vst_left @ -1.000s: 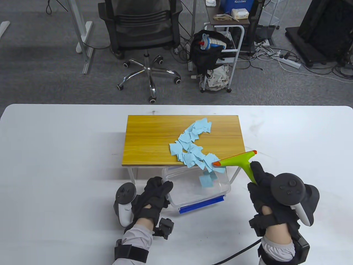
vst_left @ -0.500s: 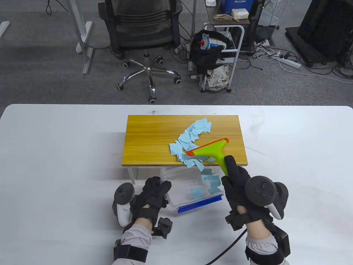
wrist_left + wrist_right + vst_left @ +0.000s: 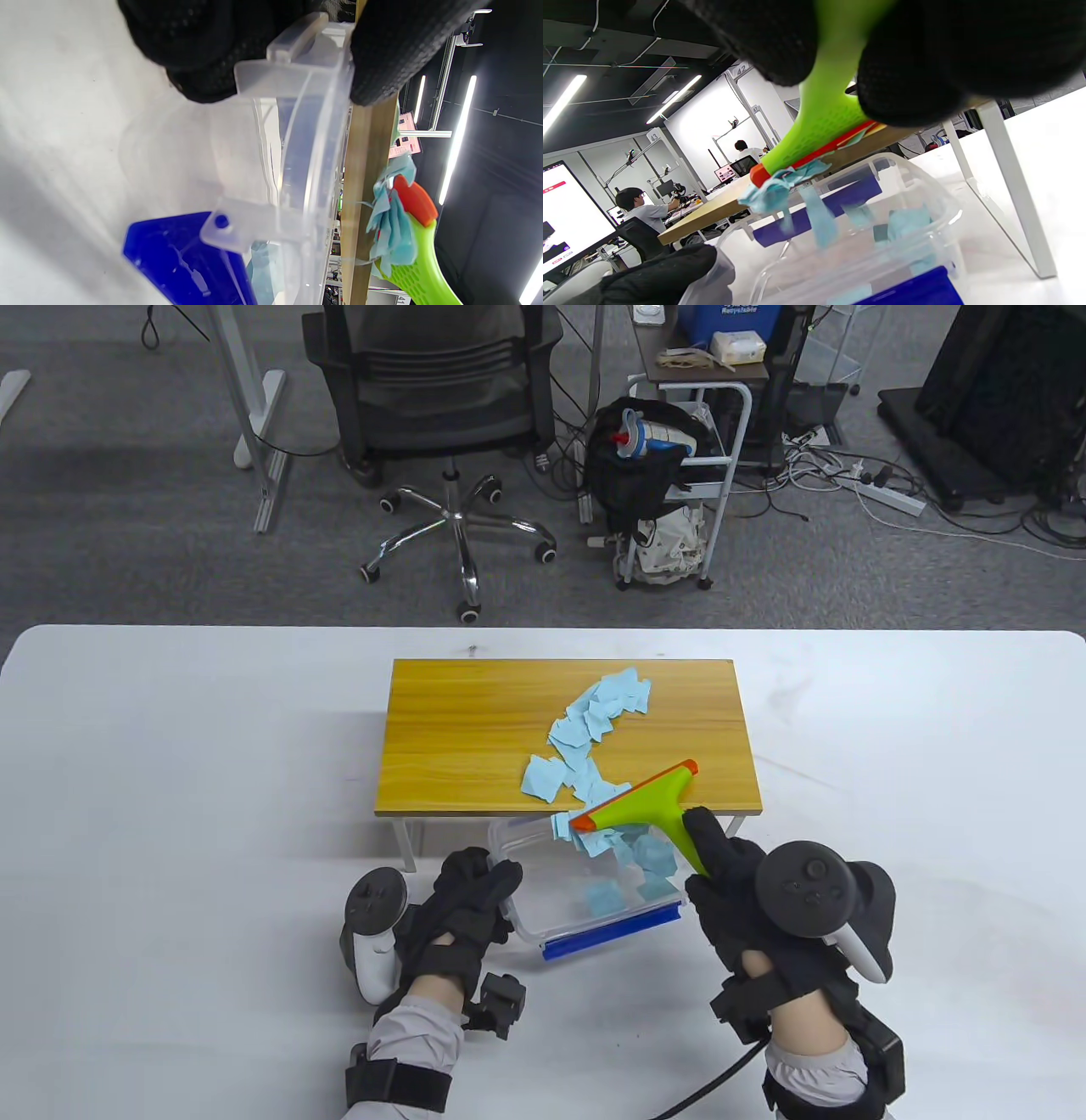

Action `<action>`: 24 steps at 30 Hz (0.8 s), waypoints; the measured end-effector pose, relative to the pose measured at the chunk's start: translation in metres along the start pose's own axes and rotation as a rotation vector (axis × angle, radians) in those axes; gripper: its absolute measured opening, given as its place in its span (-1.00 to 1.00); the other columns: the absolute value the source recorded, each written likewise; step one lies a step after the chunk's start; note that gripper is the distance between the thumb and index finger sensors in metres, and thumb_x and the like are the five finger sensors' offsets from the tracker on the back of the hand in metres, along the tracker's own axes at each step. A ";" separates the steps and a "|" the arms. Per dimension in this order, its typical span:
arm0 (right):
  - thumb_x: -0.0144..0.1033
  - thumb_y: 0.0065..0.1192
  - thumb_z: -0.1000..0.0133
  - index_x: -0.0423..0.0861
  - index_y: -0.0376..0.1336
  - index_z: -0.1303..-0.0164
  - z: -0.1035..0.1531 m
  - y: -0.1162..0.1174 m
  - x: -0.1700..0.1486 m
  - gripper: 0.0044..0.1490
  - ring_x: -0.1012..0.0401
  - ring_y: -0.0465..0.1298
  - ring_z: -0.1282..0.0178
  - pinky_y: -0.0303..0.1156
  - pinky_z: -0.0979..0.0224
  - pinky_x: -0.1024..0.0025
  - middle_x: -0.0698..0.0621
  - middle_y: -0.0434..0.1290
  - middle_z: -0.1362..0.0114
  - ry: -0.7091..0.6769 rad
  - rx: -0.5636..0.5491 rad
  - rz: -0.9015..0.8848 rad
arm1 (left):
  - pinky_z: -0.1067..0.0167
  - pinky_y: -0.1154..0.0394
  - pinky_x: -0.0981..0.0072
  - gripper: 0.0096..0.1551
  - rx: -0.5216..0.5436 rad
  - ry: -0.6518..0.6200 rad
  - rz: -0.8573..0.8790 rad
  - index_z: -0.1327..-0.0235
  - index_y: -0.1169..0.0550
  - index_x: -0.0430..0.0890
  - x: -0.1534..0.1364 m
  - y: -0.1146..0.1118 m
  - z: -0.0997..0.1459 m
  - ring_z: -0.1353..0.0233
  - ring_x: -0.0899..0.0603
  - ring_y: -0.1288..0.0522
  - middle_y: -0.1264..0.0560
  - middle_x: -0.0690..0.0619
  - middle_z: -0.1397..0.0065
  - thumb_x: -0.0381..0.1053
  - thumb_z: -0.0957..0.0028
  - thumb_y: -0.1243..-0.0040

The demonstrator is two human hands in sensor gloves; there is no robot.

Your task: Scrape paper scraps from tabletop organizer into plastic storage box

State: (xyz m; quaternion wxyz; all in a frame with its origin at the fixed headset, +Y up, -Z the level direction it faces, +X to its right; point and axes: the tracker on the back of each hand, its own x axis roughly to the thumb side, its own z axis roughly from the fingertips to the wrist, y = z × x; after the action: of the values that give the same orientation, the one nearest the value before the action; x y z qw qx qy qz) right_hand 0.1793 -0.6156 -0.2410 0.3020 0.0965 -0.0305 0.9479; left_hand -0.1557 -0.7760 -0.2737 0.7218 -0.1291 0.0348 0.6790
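The clear plastic box [image 3: 594, 891] sits on the white counter [image 3: 170, 814], just under the near edge of the wooden organizer [image 3: 475, 721]. A few blue paper scraps [image 3: 604, 894] lie inside the box. More scraps [image 3: 594, 712] lie on top of the organizer, and some hang over its near edge. The left hand [image 3: 462, 912] grips the left side of the box. The right hand [image 3: 747, 891] is wrapped around the handle of a green scraper [image 3: 645, 802], whose orange blade rests at the near edge. Far behind, an office chair [image 3: 441, 407] and a cart [image 3: 679, 458] stand on grey carpet.
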 end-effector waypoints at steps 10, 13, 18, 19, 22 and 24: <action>-0.40 0.42 -0.05 -0.20 0.23 -0.47 0.008 -0.025 0.006 -0.26 -0.15 0.67 0.29 0.65 0.33 0.15 -0.53 0.46 -0.21 -0.024 -0.159 -0.029 | 0.14 -0.58 0.25 -0.15 -0.009 0.006 0.024 -0.43 -0.11 -0.21 0.002 0.004 0.001 0.04 -0.17 -0.57 -0.41 -0.20 -0.18 0.19 -0.25 -0.32; -0.41 0.38 -0.08 -0.20 0.20 -0.50 -0.021 -0.023 0.014 -0.26 -0.16 0.66 0.25 0.64 0.29 0.13 -0.53 0.43 -0.24 -0.016 -0.184 -0.017 | 0.14 -0.58 0.25 -0.15 -0.014 0.006 0.025 -0.43 -0.11 -0.21 0.002 0.006 0.001 0.04 -0.17 -0.57 -0.41 -0.20 -0.18 0.19 -0.25 -0.32; -0.39 0.35 -0.10 -0.17 0.15 -0.51 -0.086 -0.015 0.027 -0.25 -0.15 0.65 0.21 0.64 0.26 0.14 -0.51 0.41 -0.27 -0.005 -0.126 0.058 | 0.14 -0.58 0.25 -0.15 -0.014 0.011 0.028 -0.43 -0.11 -0.21 0.003 0.009 0.002 0.04 -0.18 -0.57 -0.42 -0.21 -0.18 0.18 -0.25 -0.32; -0.38 0.35 -0.10 -0.17 0.15 -0.51 -0.105 -0.012 0.027 -0.25 -0.14 0.65 0.22 0.64 0.26 0.15 -0.51 0.41 -0.27 0.025 -0.125 0.055 | 0.14 -0.58 0.25 -0.15 -0.016 0.010 0.028 -0.43 -0.11 -0.21 0.003 0.010 0.002 0.04 -0.18 -0.57 -0.42 -0.21 -0.18 0.18 -0.25 -0.32; -0.38 0.34 -0.10 -0.17 0.13 -0.51 -0.139 -0.002 0.025 -0.25 -0.14 0.65 0.23 0.64 0.27 0.15 -0.51 0.40 -0.26 0.122 -0.099 0.045 | 0.14 -0.58 0.25 -0.15 -0.022 0.010 0.030 -0.43 -0.11 -0.21 0.003 0.010 0.002 0.05 -0.18 -0.57 -0.42 -0.21 -0.18 0.18 -0.25 -0.33; -0.38 0.33 -0.11 -0.17 0.13 -0.51 -0.152 0.005 0.027 -0.25 -0.13 0.65 0.23 0.64 0.27 0.16 -0.51 0.39 -0.26 0.177 -0.077 0.084 | 0.15 -0.58 0.24 -0.15 -0.021 0.010 0.029 -0.42 -0.12 -0.22 0.004 0.011 0.001 0.05 -0.18 -0.57 -0.42 -0.21 -0.18 0.18 -0.25 -0.33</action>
State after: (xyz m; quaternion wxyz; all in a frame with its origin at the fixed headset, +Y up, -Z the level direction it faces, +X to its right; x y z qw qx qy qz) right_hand 0.1299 -0.5869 -0.3840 0.2669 -0.0004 -0.0440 0.9627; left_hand -0.1662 -0.7716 -0.2746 0.7103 -0.1396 0.0331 0.6891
